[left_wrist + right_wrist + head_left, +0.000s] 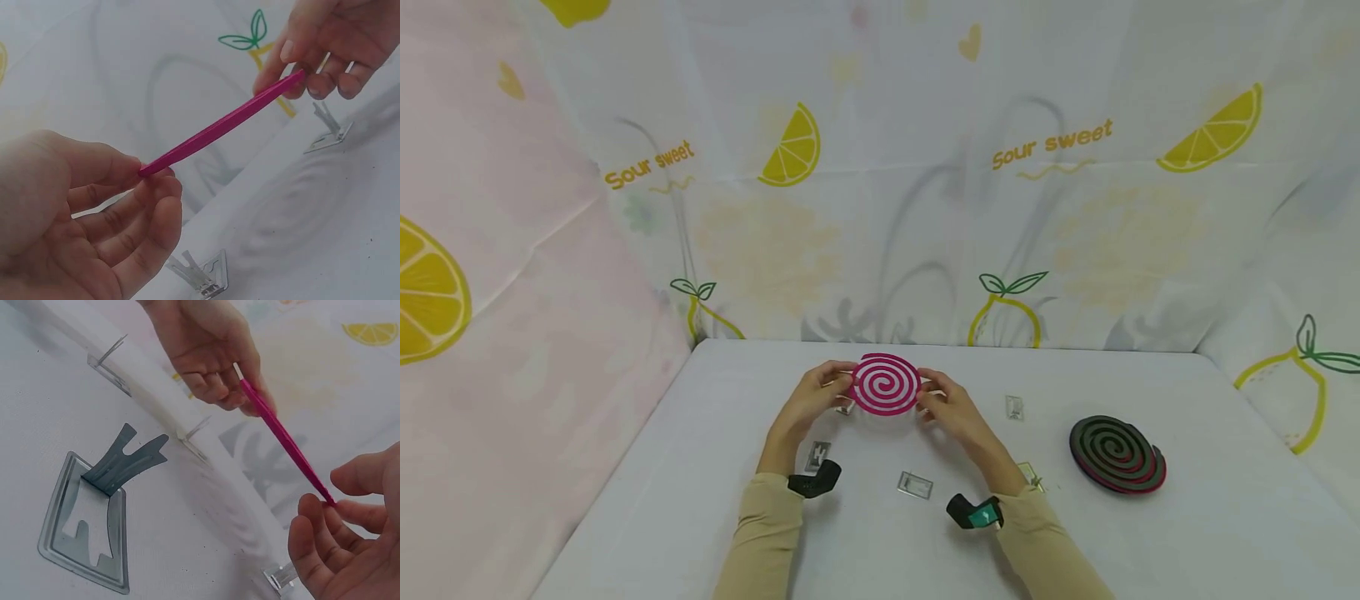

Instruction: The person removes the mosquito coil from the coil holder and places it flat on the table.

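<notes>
A flat magenta mosquito coil [886,387] is held up above the white table by both hands. My left hand [805,407] pinches its left rim between thumb and fingers. On the opposite rim, my right hand [953,408] pinches with thumb and fingertips. Both wrist views show the coil edge-on, a thin magenta strip [215,132] spanning the two hands. Its spiral shadow falls on the table below. Small metal coil stands lie around: one stand [915,485] in front of the hands, another [817,456] beside the left wrist, and a third [1015,407] right of the right hand.
A stack of dark green and magenta coils [1116,454] lies at the right of the table. A yellowish stand [1030,476] is partly behind the right forearm. In the right wrist view, a nearby stand [122,464] has its forked tab bent up. Lemon-print cloth [880,208] walls the back and sides.
</notes>
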The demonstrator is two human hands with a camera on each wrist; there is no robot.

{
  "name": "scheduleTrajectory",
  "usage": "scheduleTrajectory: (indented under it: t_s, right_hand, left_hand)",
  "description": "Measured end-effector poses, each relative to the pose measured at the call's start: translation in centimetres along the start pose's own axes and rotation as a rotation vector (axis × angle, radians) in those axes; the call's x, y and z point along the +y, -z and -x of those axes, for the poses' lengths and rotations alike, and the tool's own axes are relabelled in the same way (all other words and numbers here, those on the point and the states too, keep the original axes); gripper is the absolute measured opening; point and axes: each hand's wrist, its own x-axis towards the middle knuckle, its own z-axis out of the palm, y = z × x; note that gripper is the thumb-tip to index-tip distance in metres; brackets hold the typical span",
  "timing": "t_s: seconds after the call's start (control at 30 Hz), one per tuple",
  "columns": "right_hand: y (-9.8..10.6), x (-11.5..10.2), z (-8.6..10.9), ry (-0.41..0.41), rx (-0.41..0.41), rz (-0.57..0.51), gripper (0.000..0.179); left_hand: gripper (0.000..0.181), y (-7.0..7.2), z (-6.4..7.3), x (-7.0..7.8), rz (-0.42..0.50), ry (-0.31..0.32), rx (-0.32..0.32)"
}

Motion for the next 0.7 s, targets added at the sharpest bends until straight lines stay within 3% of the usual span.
scheduleTrajectory:
  t_s: [0.43,0.7]
  right_hand:
    - [1.2,0.0,0.6,0.02,0.01,0.013,0.045]
    - [2.1,-0.1,1.2,0.041,-0.014,-0.04,0.046]
  left_hand:
    - [0.032,-1.3,-0.4,0.1,-0.024,-0.017,-0.029]
    - [0.031,-2.2,-0.5,0.2,-0.012,-0.033,-0.039]
